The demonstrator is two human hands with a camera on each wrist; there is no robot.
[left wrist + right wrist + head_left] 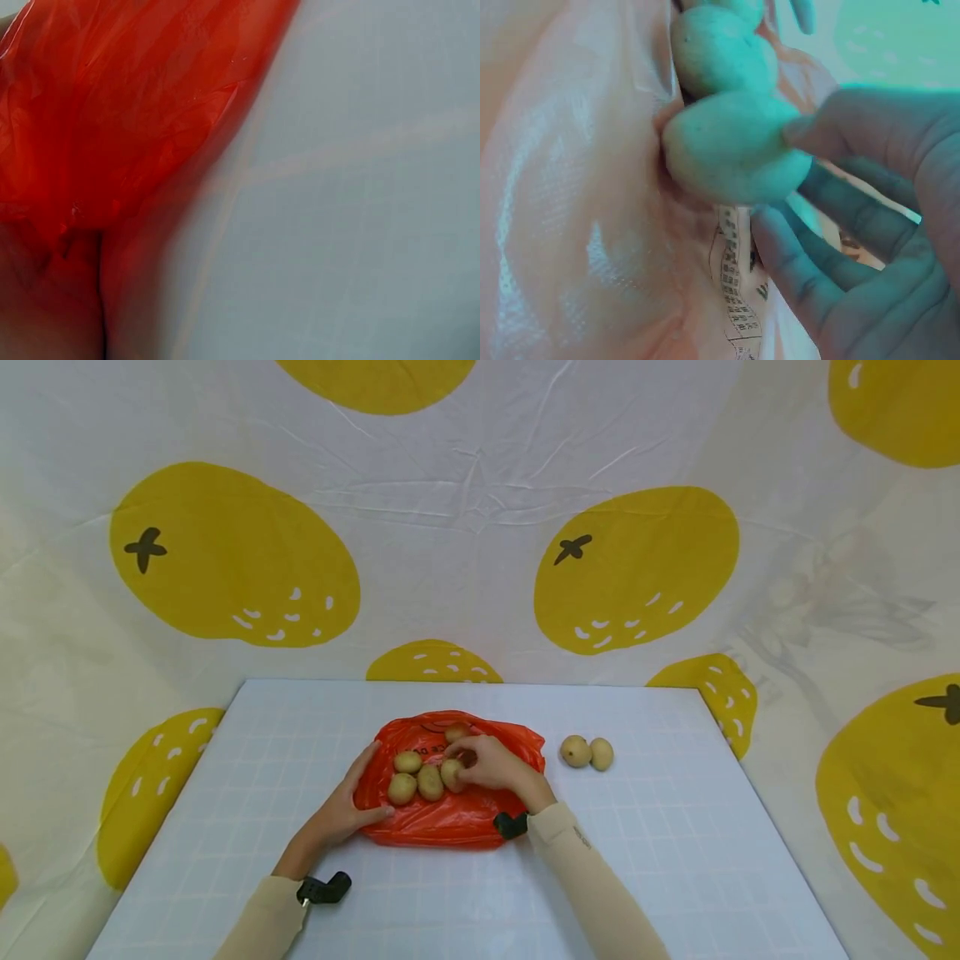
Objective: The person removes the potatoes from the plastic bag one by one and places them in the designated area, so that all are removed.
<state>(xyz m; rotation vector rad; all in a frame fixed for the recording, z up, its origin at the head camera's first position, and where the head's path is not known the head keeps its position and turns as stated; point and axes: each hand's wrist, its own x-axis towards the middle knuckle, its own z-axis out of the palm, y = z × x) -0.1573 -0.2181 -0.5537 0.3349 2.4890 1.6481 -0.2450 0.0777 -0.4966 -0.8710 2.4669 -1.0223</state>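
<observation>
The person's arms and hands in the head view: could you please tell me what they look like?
The left sleeve and right sleeve are beige; the right one bears a small dark marking, too small to read, near its cuff. Black devices sit by the left wrist and right wrist. Left hand and right hand are bare, without gloves.

Hands [341,810] [489,763] apart, right one curled

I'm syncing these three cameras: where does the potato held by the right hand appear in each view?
Head: the potato is slightly left of centre, in the lower half, at the right hand.
Left wrist: not in it.
Right wrist: near centre, slightly high.
Shared landmark: the red plastic bag, upper left in the left wrist view, pinkish in the right.
</observation>
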